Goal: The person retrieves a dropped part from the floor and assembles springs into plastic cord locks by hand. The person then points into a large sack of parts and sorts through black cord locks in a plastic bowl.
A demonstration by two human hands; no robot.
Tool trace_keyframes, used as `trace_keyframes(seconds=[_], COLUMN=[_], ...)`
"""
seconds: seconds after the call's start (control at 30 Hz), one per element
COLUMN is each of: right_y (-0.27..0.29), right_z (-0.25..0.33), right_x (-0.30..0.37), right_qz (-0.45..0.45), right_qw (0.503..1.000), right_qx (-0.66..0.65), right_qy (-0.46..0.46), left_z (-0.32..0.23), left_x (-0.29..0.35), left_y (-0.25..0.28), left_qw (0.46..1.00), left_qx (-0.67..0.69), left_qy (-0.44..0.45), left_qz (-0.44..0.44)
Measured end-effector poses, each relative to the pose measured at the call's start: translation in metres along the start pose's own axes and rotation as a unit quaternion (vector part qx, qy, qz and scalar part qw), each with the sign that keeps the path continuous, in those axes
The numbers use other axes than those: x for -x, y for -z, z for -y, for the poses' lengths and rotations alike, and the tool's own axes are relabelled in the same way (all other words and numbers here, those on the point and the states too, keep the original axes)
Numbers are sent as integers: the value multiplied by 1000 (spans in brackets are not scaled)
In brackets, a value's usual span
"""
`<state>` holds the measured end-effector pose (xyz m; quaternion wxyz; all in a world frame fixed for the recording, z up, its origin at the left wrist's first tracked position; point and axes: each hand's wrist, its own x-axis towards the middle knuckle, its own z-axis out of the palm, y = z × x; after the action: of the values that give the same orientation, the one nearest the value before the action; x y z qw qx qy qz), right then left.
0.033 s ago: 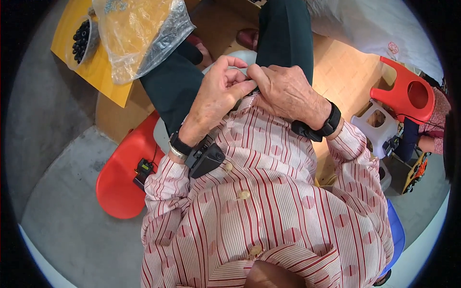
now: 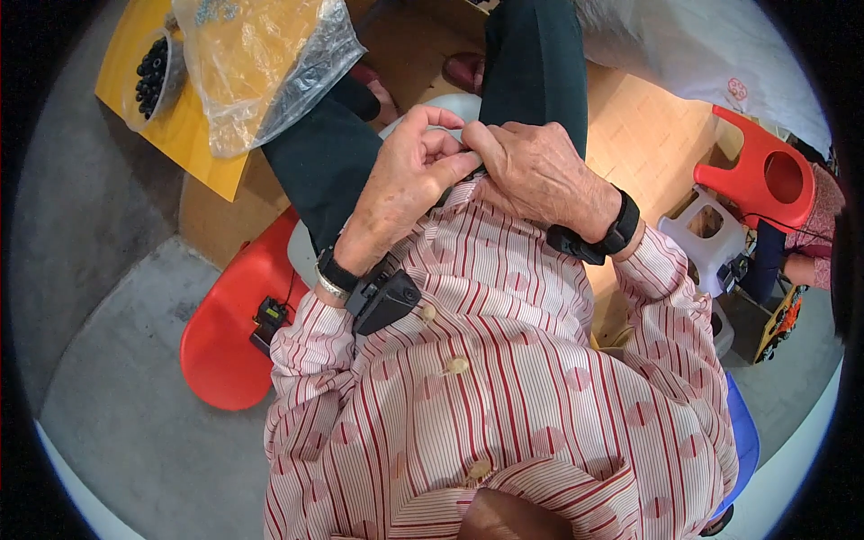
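Observation:
Over my lap my left hand [image 2: 407,171] and my right hand [image 2: 538,166] meet, fingertips pinched close together at the hem of my striped shirt [image 2: 513,270]. A small dark bit shows between the fingertips, but its kind is too hidden to tell. The left thumb and forefinger point toward the right hand, whose fingers curl inward with the knuckles up. Each wrist wears a black strap; a black box-shaped device [image 2: 385,297] hangs by the left one. Dark green trousers [image 2: 328,162] cover my legs below the hands.
Up left, a yellow board [image 2: 202,166] bears a clear plastic bag [image 2: 270,81] and a clear tub of black beadlike pieces [image 2: 151,79]. A red stool [image 2: 229,346] stands left; another red stool [image 2: 783,175] and a white stool [image 2: 706,238] stand right, near another person's arm [image 2: 799,270].

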<state>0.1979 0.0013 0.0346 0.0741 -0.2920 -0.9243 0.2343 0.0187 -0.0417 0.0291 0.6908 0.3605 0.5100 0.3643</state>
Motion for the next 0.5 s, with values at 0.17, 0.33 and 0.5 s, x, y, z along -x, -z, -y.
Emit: trace_keyframes(seconds=[0.17,0.33,0.5], right_y=[-2,-2,-11], right_z=[-9,-6,-5], right_x=[1,0,0], right_qz=[59,26,40], right_qw=[995,992,990], right_qx=[-42,-70,-93], right_qy=[69,101,102], left_z=[-2,-1,3], left_x=[4,7,8], left_y=[3,5,15], left_qw=[996,988,979], left_qx=[55,91,115], left_qy=[51,85,107], left_qz=[53,89,129])
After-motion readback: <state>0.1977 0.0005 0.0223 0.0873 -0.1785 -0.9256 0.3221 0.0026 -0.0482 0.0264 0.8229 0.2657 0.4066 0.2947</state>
